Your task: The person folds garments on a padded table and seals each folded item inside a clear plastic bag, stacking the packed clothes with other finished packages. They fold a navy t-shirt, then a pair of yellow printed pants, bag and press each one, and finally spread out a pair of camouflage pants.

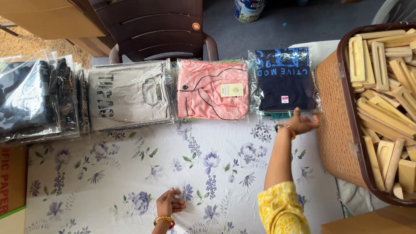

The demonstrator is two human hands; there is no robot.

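My right hand (302, 121) reaches to the near edge of a dark navy shirt pack (284, 80) wrapped in clear plastic and grips its bottom edge. My left hand (169, 202) rests low on the floral sheet (130, 173), fingers curled loosely, holding nothing I can see. Beside the navy pack lies a pink shirt pack (212, 89), then a grey shirt pack (130, 93), all in a row along the far edge of the sheet.
A stack of dark camouflage-pattern packs (34, 99) sits at the far left. A brown woven basket (336, 117) full of wooden pieces (390, 86) stands at the right. A dark brown plastic chair (156, 28) and a paint can (248, 8) are behind. A cardboard box (12, 177) is at left.
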